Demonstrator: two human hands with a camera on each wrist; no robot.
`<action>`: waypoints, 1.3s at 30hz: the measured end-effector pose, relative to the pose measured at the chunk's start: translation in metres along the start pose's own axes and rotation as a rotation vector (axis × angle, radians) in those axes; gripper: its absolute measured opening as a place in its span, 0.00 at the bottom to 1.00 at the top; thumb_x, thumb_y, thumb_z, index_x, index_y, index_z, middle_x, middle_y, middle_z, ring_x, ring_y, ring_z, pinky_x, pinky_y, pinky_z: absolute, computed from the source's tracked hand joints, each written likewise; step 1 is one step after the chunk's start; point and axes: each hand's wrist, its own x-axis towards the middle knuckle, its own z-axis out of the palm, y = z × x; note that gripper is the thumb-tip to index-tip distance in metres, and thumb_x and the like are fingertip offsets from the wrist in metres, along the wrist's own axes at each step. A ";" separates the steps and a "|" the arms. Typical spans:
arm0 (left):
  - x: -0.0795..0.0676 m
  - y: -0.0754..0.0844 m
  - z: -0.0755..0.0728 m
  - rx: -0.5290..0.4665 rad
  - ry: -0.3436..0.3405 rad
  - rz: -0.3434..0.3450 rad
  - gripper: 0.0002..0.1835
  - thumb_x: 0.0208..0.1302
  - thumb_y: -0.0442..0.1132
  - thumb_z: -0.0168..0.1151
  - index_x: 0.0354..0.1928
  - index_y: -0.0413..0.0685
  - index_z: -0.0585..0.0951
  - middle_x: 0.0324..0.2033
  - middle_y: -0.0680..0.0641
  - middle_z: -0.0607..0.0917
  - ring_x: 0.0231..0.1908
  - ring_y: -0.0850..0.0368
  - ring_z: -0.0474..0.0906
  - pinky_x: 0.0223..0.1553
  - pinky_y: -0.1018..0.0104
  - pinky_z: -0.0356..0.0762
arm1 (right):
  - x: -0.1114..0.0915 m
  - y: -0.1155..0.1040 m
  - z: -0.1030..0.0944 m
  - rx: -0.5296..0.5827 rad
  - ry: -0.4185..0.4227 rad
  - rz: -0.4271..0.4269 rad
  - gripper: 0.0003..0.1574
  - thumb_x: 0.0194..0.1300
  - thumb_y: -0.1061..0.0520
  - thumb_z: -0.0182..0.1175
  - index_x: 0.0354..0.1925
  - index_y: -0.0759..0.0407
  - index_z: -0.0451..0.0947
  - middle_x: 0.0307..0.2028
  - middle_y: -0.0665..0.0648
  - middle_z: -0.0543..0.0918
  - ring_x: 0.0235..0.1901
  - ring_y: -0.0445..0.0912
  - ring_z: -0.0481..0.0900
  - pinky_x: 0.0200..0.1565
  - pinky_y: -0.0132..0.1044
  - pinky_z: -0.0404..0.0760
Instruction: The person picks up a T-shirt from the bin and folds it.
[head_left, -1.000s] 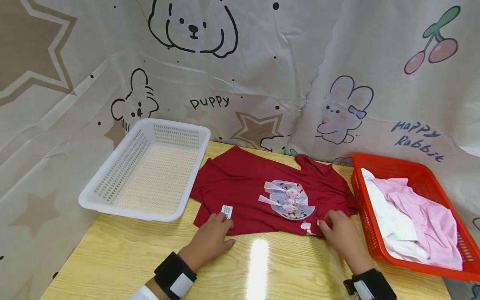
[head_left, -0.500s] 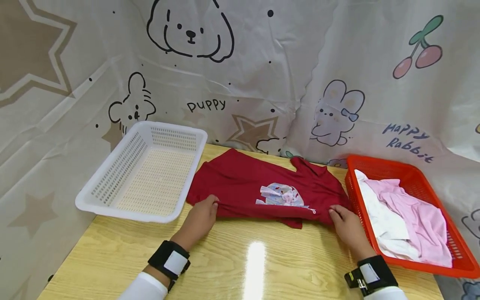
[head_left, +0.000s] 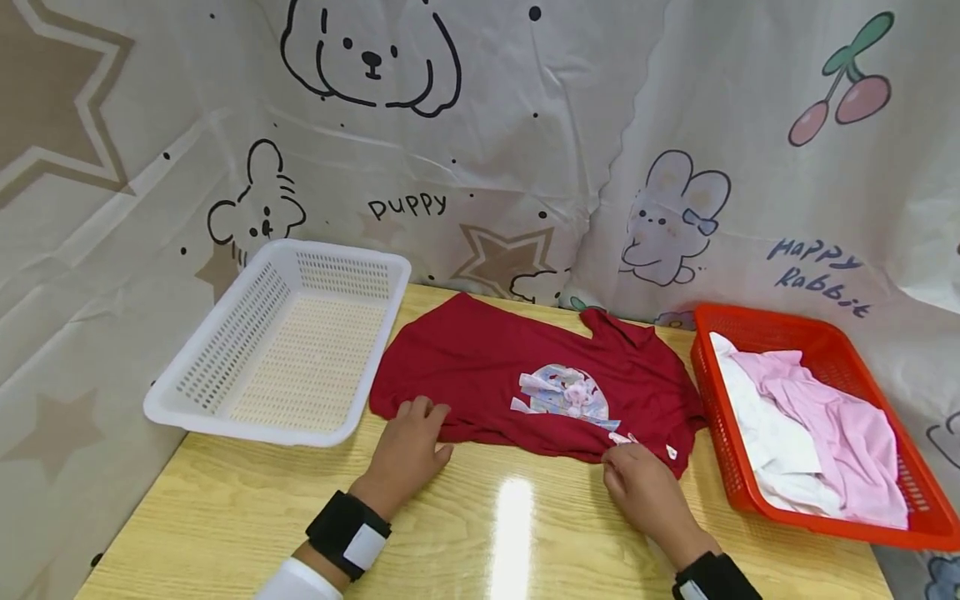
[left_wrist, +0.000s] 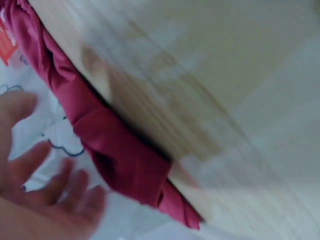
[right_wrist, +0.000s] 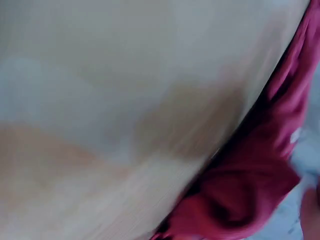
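Note:
A dark red T-shirt (head_left: pixel 495 367) with a pastel printed patch and ribbons lies spread on the wooden table, its near edge rumpled. My left hand (head_left: pixel 408 450) hovers at the near left edge of the shirt, fingers loosely bent. In the left wrist view those fingers (left_wrist: pixel 60 185) are spread apart from the red cloth, with nothing between them. My right hand (head_left: pixel 648 492) is at the near edge towards the right, fingertips right by a small white-and-pink print. Only a sliver of a right finger (right_wrist: pixel 311 212) shows in the right wrist view, beside the folded cloth.
To the left stands a white perforated basket (head_left: pixel 375 350) with nothing in it. On the right, close against the sleeve, a red basket (head_left: pixel 795 329) holds white and pink garments (head_left: pixel 832 433). A printed curtain (head_left: pixel 495 125) hangs behind the wooden table (head_left: pixel 450 533).
Both hands gripped the near edge and folded it back half a second ago; the cloth has since been let go and lies flatter. My right hand has moved left along the edge.

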 end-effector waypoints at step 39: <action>0.053 -0.021 -0.007 -0.010 -0.304 -0.138 0.14 0.56 0.40 0.62 0.41 0.37 0.82 0.49 0.31 0.80 0.45 0.39 0.77 0.42 0.48 0.79 | 0.070 0.046 0.021 0.127 -0.068 0.485 0.07 0.63 0.61 0.54 0.37 0.64 0.77 0.34 0.64 0.82 0.35 0.56 0.76 0.40 0.53 0.74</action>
